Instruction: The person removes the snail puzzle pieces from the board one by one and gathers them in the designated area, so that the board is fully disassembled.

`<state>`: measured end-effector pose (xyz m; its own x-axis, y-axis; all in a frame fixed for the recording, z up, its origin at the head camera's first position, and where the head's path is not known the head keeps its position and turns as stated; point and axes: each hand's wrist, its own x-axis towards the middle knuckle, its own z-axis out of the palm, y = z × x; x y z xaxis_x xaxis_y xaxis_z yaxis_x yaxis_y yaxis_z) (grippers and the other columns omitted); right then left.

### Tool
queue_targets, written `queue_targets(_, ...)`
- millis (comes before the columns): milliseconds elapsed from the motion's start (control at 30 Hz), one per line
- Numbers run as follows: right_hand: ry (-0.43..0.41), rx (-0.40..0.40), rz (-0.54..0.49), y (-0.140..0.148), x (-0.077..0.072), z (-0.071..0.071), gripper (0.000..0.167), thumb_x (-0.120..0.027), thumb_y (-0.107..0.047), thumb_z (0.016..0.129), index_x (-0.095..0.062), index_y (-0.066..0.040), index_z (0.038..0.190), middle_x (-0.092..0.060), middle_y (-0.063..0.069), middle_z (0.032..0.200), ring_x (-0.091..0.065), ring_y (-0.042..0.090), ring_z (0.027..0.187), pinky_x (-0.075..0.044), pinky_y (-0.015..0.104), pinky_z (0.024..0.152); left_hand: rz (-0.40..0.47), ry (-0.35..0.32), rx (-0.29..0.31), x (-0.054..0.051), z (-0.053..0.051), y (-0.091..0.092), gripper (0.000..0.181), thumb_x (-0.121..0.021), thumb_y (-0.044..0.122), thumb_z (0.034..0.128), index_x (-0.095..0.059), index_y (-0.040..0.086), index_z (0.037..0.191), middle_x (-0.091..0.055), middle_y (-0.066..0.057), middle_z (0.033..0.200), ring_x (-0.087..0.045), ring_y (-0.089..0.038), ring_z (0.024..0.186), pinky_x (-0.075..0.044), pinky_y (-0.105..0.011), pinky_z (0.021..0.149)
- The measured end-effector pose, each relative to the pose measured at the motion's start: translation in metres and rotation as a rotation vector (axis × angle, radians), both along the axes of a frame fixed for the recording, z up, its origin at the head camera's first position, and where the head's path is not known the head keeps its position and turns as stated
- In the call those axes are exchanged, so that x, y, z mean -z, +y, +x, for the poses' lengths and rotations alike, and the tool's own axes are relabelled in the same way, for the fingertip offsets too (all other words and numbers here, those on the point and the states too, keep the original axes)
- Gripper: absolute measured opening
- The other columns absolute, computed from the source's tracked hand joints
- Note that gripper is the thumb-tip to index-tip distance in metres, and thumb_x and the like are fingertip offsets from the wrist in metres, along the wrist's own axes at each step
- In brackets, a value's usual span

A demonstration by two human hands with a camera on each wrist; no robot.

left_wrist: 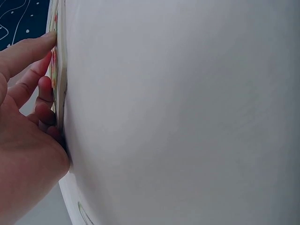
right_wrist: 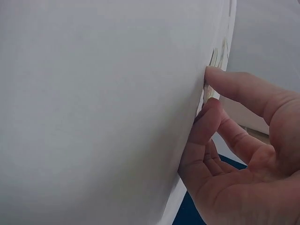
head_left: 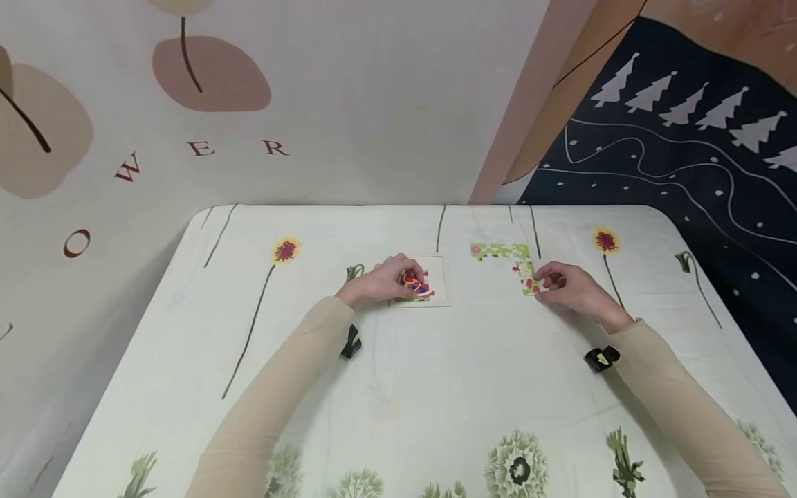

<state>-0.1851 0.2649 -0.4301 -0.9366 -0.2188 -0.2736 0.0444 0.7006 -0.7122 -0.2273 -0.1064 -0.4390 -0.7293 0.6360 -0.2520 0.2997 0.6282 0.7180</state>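
A shallow light puzzle tray (head_left: 441,282) lies on the cloth, with some joined puzzle pieces (head_left: 426,289) showing a red and blue figure in it. My left hand (head_left: 387,279) reaches over the tray from its left side, thumb and fingertips touching the pieces and covering part of them. To the right, green puzzle pieces (head_left: 500,250) form an angled strip flat on the cloth. At the strip's lower end, my right hand (head_left: 575,289) pinches a puzzle piece (head_left: 530,286) with red spots between thumb and index finger. The right wrist view shows the thumb (right_wrist: 239,86) against thin piece edges.
A white table cover (head_left: 436,373) printed with flowers and stems spreads beneath both hands. Behind it stands a pale wall hanging (head_left: 373,104) with printed letters. A dark blue hanging (head_left: 672,152) with white trees is at the right. A black device (head_left: 601,359) sits at the right wrist.
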Motion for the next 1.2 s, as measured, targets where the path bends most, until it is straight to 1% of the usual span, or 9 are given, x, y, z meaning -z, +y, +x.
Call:
queue_targets(300, -0.002, -0.008, -0.006, 0.002, -0.002, 0.0, 0.033, -0.069, -0.007, 0.086, -0.057, 0.002, 0.116, -0.053, 0.014, 0.098, -0.046, 0.027, 0.086, -0.038, 0.036, 0.071, 0.002, 0.006, -0.003, 0.0, 0.001, 0.0, 0.022, -0.068, 0.014, 0.0882, -0.061, 0.013, 0.109, -0.049, -0.004, 0.113, -0.038, -0.025, 0.109, -0.023, -0.051, 0.101)
queue_targets(500, -0.012, 0.009, -0.011, 0.005, -0.002, 0.0, 0.038, -0.069, -0.01, 0.087, -0.057, 0.002, 0.12, -0.055, 0.015, 0.102, -0.048, 0.027, 0.087, -0.04, 0.034, 0.071, -0.003, 0.021, 0.001, -0.001, 0.002, 0.0, 0.021, -0.068, 0.014, 0.0884, -0.062, 0.012, 0.109, -0.049, -0.004, 0.111, -0.039, -0.024, 0.107, -0.024, -0.051, 0.099)
queue_targets(667, 0.004, 0.019, -0.062, 0.003, -0.001, 0.001, 0.036, -0.068, -0.01, 0.089, -0.057, 0.004, 0.12, -0.057, 0.017, 0.103, -0.05, 0.025, 0.087, -0.042, 0.03, 0.07, 0.005, 0.036, -0.011, -0.003, 0.005, 0.002, 0.02, -0.069, 0.012, 0.0882, -0.062, 0.011, 0.107, -0.049, -0.005, 0.11, -0.04, -0.024, 0.104, -0.031, -0.046, 0.094)
queue_targets(733, 0.016, 0.015, -0.103, -0.001, -0.003, 0.001, 0.034, -0.068, -0.008, 0.089, -0.057, 0.005, 0.119, -0.058, 0.018, 0.103, -0.052, 0.023, 0.085, -0.044, 0.028, 0.068, 0.016, 0.046, -0.014, -0.002, 0.006, 0.002, 0.019, -0.069, 0.012, 0.0883, -0.062, 0.01, 0.106, -0.049, -0.006, 0.109, -0.041, -0.024, 0.103, -0.035, -0.043, 0.092)
queue_targets(900, 0.035, -0.015, -0.194, -0.02, -0.008, 0.0, 0.033, -0.068, -0.006, 0.088, -0.057, 0.007, 0.117, -0.058, 0.018, 0.099, -0.055, 0.018, 0.077, -0.048, 0.027, 0.063, 0.039, 0.093, -0.015, -0.002, 0.009, 0.0, 0.019, -0.07, 0.01, 0.0882, -0.062, 0.007, 0.105, -0.05, -0.007, 0.109, -0.045, -0.023, 0.099, -0.039, -0.037, 0.089)
queue_targets(1033, 0.036, -0.046, -0.224, -0.035, -0.01, -0.002, 0.033, -0.067, -0.005, 0.088, -0.057, 0.008, 0.117, -0.057, 0.018, 0.098, -0.055, 0.019, 0.076, -0.048, 0.028, 0.062, 0.048, 0.141, -0.028, -0.002, 0.01, -0.003, 0.022, -0.072, 0.009, 0.0856, -0.064, 0.005, 0.105, -0.053, -0.007, 0.107, -0.047, -0.021, 0.096, -0.04, -0.036, 0.088)
queue_targets(1200, 0.049, -0.091, -0.241, -0.051, -0.007, -0.006, 0.03, -0.067, -0.005, 0.088, -0.059, 0.006, 0.114, -0.059, 0.017, 0.098, -0.057, 0.021, 0.077, -0.048, 0.029, 0.065, 0.054, 0.157, -0.062, 0.0, 0.011, -0.004, 0.024, -0.074, 0.008, 0.0838, -0.064, 0.004, 0.105, -0.055, -0.006, 0.101, -0.05, -0.02, 0.094, -0.041, -0.035, 0.086)
